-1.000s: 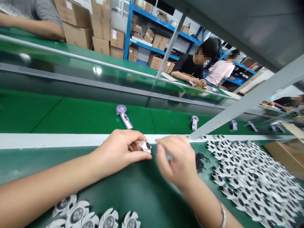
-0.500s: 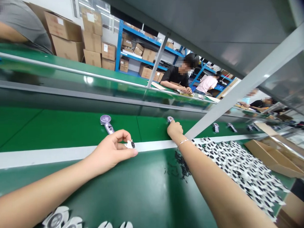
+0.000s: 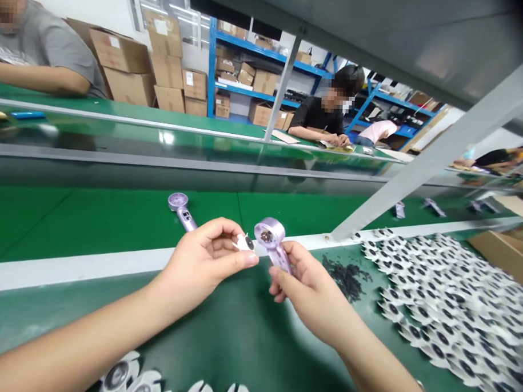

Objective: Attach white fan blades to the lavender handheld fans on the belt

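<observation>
My left hand (image 3: 205, 257) pinches a small white fan blade (image 3: 245, 242) with a dark hub between thumb and fingers. My right hand (image 3: 307, 286) grips the handle of a lilac handheld fan body (image 3: 271, 242), its round head up and close to the blade. Both hands hover over the green bench (image 3: 239, 332) just in front of its white edge strip (image 3: 70, 263). A second lilac fan body (image 3: 181, 210) lies on the conveyor belt (image 3: 93, 219) behind my left hand.
Several white fan blades (image 3: 438, 293) are heaped at the right, a few more fan blades (image 3: 130, 380) at the near edge. A pile of small dark screws (image 3: 344, 273) lies beside my right hand. More fan bodies (image 3: 400, 209) ride the belt. Other people sit across the line; a cardboard box (image 3: 508, 250) stands far right.
My right hand reached out to the belt, took a lilac fan body and brought it back next to the blade. My left hand kept holding the blade.
</observation>
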Demonstrator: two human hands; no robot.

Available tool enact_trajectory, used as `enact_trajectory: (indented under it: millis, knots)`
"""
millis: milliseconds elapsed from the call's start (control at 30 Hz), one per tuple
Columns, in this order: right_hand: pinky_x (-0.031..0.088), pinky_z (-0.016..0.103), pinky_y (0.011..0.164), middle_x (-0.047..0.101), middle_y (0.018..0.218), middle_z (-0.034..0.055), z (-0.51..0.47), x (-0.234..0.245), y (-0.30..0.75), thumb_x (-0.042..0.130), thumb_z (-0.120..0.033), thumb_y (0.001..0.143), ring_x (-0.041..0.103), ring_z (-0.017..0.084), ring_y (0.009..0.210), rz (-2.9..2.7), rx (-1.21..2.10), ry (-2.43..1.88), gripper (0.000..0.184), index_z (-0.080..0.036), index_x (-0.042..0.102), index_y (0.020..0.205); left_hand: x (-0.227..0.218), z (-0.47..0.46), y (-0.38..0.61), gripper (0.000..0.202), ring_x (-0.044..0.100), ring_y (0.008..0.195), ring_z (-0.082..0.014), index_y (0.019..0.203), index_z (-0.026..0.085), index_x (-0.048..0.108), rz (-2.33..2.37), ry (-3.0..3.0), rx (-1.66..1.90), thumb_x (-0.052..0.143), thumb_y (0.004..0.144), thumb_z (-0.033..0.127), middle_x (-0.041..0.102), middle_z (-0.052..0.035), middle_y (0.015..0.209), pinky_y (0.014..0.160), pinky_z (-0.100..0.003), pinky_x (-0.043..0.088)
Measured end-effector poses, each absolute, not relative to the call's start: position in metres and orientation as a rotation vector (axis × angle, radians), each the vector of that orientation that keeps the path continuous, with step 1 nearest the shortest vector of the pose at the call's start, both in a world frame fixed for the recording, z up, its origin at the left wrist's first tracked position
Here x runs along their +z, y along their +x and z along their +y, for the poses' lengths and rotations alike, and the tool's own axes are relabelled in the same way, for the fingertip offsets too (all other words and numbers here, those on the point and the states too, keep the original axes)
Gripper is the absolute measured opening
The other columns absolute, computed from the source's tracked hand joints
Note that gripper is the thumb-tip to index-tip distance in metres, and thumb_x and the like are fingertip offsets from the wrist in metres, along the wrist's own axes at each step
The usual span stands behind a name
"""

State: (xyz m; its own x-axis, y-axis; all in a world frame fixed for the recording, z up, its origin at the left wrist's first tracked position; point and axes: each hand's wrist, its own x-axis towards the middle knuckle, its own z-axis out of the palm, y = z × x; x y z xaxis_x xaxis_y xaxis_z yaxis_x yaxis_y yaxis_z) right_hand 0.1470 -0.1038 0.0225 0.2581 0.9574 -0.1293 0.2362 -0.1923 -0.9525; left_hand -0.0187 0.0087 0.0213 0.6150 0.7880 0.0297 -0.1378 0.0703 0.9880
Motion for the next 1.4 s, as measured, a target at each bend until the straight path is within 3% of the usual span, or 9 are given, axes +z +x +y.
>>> enact_trajectory:
  millis: [67, 167, 467, 867, 1133, 1267, 1400]
  knots:
    - [0.047, 0.025, 0.055, 0.053, 0.068, -0.0039, -0.106, 0.020, 0.142, 0.052, -0.027, 0.092, 0.055, 0.014, 0.060, -1.172, 0.910, -1.685, 0.016, -0.023, 0.052, 0.107, 0.021, 0.006, -0.019, 0.034, 0.069, 0.075, -0.0128, 0.086, 0.019, 0.062, 0.629, 1.321, 0.738, 0.087, 0.065, 0.026, 0.070, 0.0027, 0.079, 0.068, -0.020, 0.057]
    - [0.041, 0.024, 0.055, 0.055, 0.074, -0.0030, -0.108, 0.019, 0.139, 0.050, -0.026, 0.093, 0.050, 0.013, 0.061, -1.311, 0.748, -1.717, 0.009, -0.025, 0.053, 0.102, 0.023, 0.003, -0.020, 0.037, 0.072, 0.073, -0.0143, 0.086, 0.018, 0.063, 0.654, 1.316, 0.673, 0.090, 0.061, 0.024, 0.074, 0.0019, 0.077, 0.068, -0.020, 0.059]
    - [0.036, 0.023, 0.049, 0.054, 0.072, -0.0046, -0.111, 0.015, 0.140, 0.050, -0.024, 0.094, 0.045, 0.012, 0.055, -1.377, 0.566, -1.731, 0.011, -0.027, 0.051, 0.104, 0.029, 0.003, -0.021, 0.034, 0.072, 0.070, -0.0127, 0.083, 0.017, 0.068, 0.717, 1.326, 0.678, 0.091, 0.057, 0.016, 0.075, 0.0034, 0.073, 0.065, -0.015, 0.058]
    - [0.031, 0.021, 0.046, 0.048, 0.066, -0.0071, -0.114, 0.017, 0.135, 0.048, -0.019, 0.095, 0.040, 0.010, 0.050, -1.470, 0.542, -1.745, 0.012, -0.027, 0.048, 0.104, 0.027, 0.003, -0.022, 0.035, 0.073, 0.073, -0.0154, 0.086, 0.017, 0.068, 0.745, 1.334, 0.669, 0.090, 0.059, 0.020, 0.075, 0.0001, 0.076, 0.069, -0.020, 0.057]
    - [0.036, 0.024, 0.058, 0.058, 0.084, 0.0009, -0.111, 0.015, 0.136, 0.045, -0.015, 0.094, 0.051, 0.014, 0.069, -1.615, 0.422, -1.741, 0.013, -0.023, 0.054, 0.101, 0.027, 0.010, -0.022, 0.039, 0.071, 0.072, -0.0149, 0.090, 0.016, 0.070, 0.790, 1.389, 0.638, 0.091, 0.058, 0.022, 0.075, -0.0015, 0.076, 0.068, -0.021, 0.055]
    - [0.035, 0.025, 0.058, 0.060, 0.085, 0.0021, -0.112, 0.011, 0.135, 0.044, -0.013, 0.093, 0.053, 0.015, 0.070, -1.625, 0.408, -1.743, 0.018, -0.022, 0.054, 0.104, 0.027, 0.012, -0.022, 0.043, 0.070, 0.070, -0.0141, 0.091, 0.014, 0.068, 0.798, 1.323, 0.635, 0.092, 0.057, 0.025, 0.074, -0.0013, 0.074, 0.068, -0.022, 0.055]
    - [0.035, 0.025, 0.056, 0.061, 0.088, 0.0040, -0.113, 0.006, 0.133, 0.044, -0.012, 0.090, 0.054, 0.016, 0.069, -1.641, 0.349, -1.768, 0.020, -0.021, 0.054, 0.106, 0.027, 0.012, -0.020, 0.037, 0.067, 0.065, -0.0090, 0.083, 0.013, 0.066, 0.768, 1.219, 0.595, 0.091, 0.058, 0.023, 0.073, 0.0011, 0.071, 0.064, -0.017, 0.052]
